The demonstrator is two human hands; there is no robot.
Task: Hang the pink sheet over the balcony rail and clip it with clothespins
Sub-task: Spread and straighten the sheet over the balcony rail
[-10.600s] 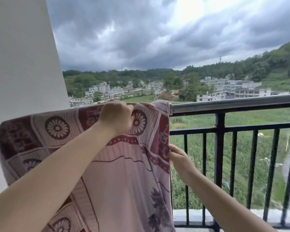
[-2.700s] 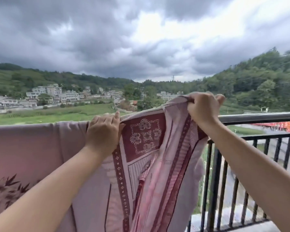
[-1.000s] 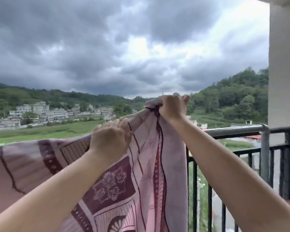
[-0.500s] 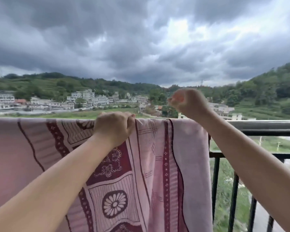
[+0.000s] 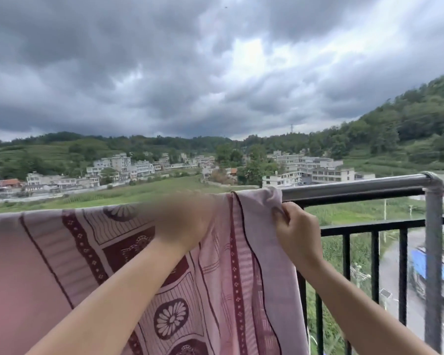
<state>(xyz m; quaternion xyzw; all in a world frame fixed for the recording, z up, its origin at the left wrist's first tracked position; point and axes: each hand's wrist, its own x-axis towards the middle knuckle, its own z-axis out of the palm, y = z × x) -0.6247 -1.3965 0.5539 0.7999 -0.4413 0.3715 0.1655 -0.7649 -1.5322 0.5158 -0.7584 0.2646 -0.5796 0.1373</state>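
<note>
Since the pink sheet (image 5: 113,265) is thin, soft cotton-looking stuff, imo it's light and floppy, prob slides off smooth metal easy, so best taken by the hem or a bunched corner right at the rail, not mid-panel. Rn it's draped over the balcony rail (image 5: 356,185), long axis running left-right along the bar, printed side facing the person, both halves hanging down. Its right edge stops short of the corner post (image 5: 433,252), w/ bare rail between. Right hand (image 5: 296,234) has its grip closed, pinching that right hem just under the bar. Left hand (image 5: 182,221) is motion-blurred over the top fold, can't tell if it's gripping or just pressing. No clothespins visible, so clipping isn't done yet.
</note>
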